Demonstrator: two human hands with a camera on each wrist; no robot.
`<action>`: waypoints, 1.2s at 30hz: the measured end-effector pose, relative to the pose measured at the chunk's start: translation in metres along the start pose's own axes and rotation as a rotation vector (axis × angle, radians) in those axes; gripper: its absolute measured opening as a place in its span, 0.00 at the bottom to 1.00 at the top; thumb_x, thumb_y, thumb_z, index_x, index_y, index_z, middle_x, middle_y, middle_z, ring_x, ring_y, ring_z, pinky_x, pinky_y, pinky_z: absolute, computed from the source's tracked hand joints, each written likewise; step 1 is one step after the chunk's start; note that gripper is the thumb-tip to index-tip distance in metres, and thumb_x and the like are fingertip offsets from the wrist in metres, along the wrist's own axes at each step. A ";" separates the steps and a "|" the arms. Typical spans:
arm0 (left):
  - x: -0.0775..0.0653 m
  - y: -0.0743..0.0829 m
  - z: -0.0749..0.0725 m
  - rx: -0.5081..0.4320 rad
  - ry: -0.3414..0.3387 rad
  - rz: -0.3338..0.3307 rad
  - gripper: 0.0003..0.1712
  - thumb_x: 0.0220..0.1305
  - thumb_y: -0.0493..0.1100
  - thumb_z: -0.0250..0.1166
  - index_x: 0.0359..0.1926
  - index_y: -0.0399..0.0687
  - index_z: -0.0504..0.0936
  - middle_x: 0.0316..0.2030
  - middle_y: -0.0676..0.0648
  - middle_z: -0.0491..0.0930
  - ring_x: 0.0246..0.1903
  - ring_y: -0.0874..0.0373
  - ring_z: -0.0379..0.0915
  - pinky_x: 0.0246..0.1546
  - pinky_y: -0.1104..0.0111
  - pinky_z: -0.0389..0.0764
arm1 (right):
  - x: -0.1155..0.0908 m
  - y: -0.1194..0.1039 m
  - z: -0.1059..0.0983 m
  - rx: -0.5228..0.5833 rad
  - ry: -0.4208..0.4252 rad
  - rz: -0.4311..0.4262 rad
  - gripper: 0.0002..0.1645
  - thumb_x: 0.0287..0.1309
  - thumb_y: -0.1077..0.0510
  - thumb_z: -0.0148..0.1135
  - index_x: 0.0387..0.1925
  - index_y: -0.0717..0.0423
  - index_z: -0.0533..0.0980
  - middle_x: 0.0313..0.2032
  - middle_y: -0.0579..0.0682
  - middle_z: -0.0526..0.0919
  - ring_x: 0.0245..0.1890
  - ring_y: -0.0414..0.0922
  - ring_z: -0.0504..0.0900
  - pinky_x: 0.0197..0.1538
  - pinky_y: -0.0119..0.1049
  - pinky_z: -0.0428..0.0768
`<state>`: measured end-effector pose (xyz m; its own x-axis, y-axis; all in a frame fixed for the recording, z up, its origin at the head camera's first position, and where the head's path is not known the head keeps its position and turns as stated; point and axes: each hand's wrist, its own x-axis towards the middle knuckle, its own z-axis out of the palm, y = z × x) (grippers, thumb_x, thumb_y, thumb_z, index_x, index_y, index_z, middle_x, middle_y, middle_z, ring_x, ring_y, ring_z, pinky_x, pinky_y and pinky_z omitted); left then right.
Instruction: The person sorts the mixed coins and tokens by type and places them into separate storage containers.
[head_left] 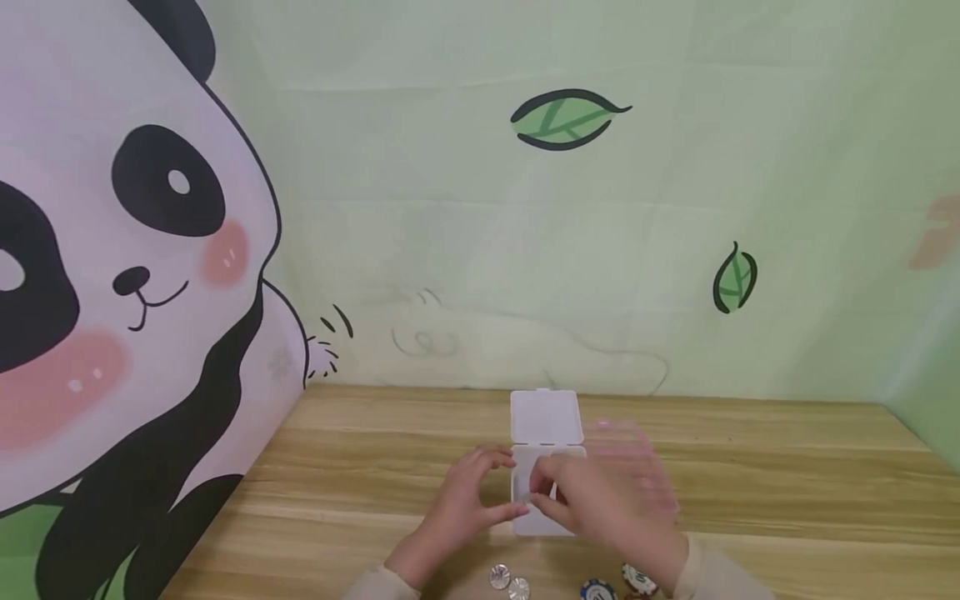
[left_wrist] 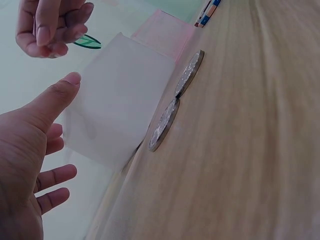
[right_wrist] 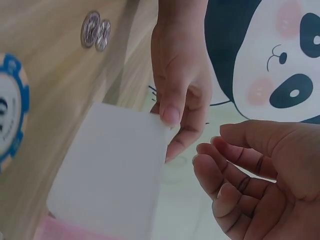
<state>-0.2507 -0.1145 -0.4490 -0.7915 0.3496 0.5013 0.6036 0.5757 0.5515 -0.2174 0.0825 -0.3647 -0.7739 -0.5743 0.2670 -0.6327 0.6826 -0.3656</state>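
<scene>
A white plastic box [head_left: 536, 523] lies on the table, its hinged lid [head_left: 546, 417] swung back. At its left side is my left hand [head_left: 468, 493], thumb and fingers spread; the thumb touches the rim in the right wrist view. Above the box's inside hangs my right hand [head_left: 588, 496] with loosely bent fingers. Between its thumb and fingers [right_wrist: 212, 172] I see nothing held in the right wrist view. Two silver coins [left_wrist: 190, 74] lie in front of the box. Blue-and-white poker chips [head_left: 598, 591] are near my right forearm, partly cut off. The box's contents are mostly hidden.
A translucent pink container [head_left: 645, 467] is at the box's right, partly behind my right hand. The wooden table [head_left: 787, 475] runs back to a pale green cloth backdrop [head_left: 420, 167] with a panda and leaves printed on it.
</scene>
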 end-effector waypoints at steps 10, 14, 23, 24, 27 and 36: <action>0.000 0.002 -0.002 0.000 -0.010 -0.026 0.28 0.45 0.49 0.76 0.49 0.49 0.77 0.55 0.50 0.78 0.58 0.52 0.72 0.59 0.53 0.73 | -0.012 -0.005 0.014 0.081 -0.031 -0.031 0.06 0.55 0.59 0.66 0.27 0.50 0.76 0.25 0.39 0.79 0.25 0.31 0.73 0.28 0.23 0.71; 0.000 0.002 -0.002 0.003 -0.015 -0.033 0.28 0.45 0.48 0.77 0.49 0.48 0.77 0.56 0.50 0.78 0.59 0.52 0.72 0.60 0.53 0.72 | -0.017 -0.005 0.020 0.071 -0.035 -0.061 0.06 0.55 0.58 0.66 0.27 0.49 0.75 0.25 0.38 0.80 0.25 0.31 0.74 0.29 0.23 0.72; -0.001 0.003 -0.001 0.008 -0.017 -0.025 0.28 0.46 0.49 0.76 0.48 0.49 0.77 0.55 0.50 0.78 0.57 0.53 0.73 0.58 0.55 0.74 | -0.026 -0.009 0.029 0.089 -0.121 -0.046 0.07 0.53 0.56 0.68 0.32 0.50 0.77 0.29 0.37 0.80 0.27 0.28 0.74 0.31 0.24 0.74; -0.001 0.003 -0.001 0.003 -0.017 -0.025 0.28 0.46 0.50 0.76 0.49 0.49 0.77 0.55 0.50 0.78 0.57 0.53 0.73 0.59 0.54 0.74 | -0.027 -0.009 0.029 0.098 -0.130 -0.042 0.07 0.53 0.56 0.68 0.32 0.51 0.78 0.29 0.37 0.81 0.27 0.27 0.74 0.31 0.24 0.74; -0.001 0.003 0.000 -0.001 -0.013 -0.021 0.29 0.46 0.52 0.76 0.49 0.49 0.77 0.55 0.50 0.78 0.57 0.53 0.73 0.59 0.54 0.73 | -0.029 -0.009 0.032 0.110 -0.143 -0.034 0.08 0.52 0.56 0.69 0.34 0.52 0.78 0.31 0.39 0.82 0.26 0.26 0.75 0.31 0.23 0.74; -0.001 0.002 -0.001 -0.008 -0.010 -0.019 0.29 0.46 0.52 0.76 0.49 0.50 0.76 0.56 0.50 0.78 0.58 0.53 0.72 0.60 0.53 0.72 | -0.028 -0.008 0.036 0.083 -0.207 -0.030 0.10 0.52 0.54 0.69 0.35 0.52 0.80 0.31 0.39 0.80 0.26 0.27 0.74 0.32 0.24 0.75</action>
<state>-0.2487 -0.1146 -0.4482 -0.8036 0.3457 0.4844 0.5893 0.5761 0.5664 -0.1896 0.0763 -0.4016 -0.7269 -0.6803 0.0936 -0.6446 0.6290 -0.4345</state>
